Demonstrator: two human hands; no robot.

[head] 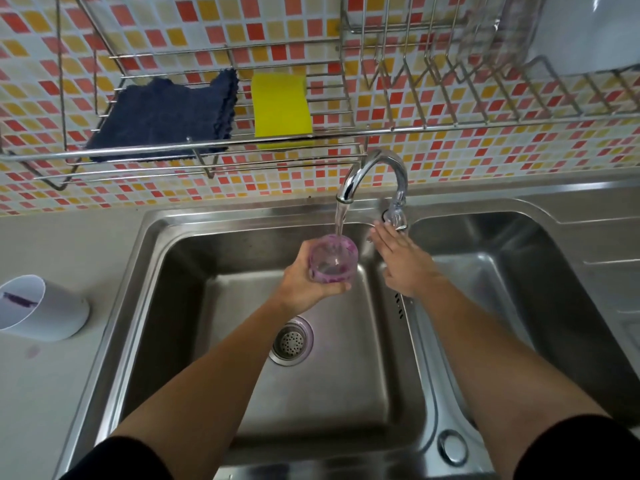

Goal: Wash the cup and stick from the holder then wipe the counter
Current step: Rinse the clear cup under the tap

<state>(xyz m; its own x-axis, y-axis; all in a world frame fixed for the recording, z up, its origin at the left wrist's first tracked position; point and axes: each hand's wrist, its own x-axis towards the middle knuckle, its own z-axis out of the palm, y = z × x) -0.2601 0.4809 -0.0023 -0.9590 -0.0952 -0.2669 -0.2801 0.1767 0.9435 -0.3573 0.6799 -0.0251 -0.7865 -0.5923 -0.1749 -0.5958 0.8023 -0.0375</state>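
My left hand (pixel 304 282) grips a clear, purple-stained cup (pixel 333 259) upright over the left sink basin (pixel 242 393). Water runs from the tap spout (pixel 346 192) straight into the cup. My right hand (pixel 401 261) is flat with its fingers apart, holding nothing, and its fingertips lie just below the tap handle (pixel 396 216). A white holder (pixel 38 308) stands on the counter at the far left, and a purple stick (pixel 19 300) lies inside it. On the wall rack hang a dark blue cloth (pixel 166 116) and a yellow sponge (pixel 280 109).
The grey counter (pixel 69 247) left of the sink carries a faint purple stain (pixel 33 351) near the holder. A second basin (pixel 502 271) lies to the right. A wire dish rack (pixel 485 81) with a white dish (pixel 588 32) hangs above the tap.
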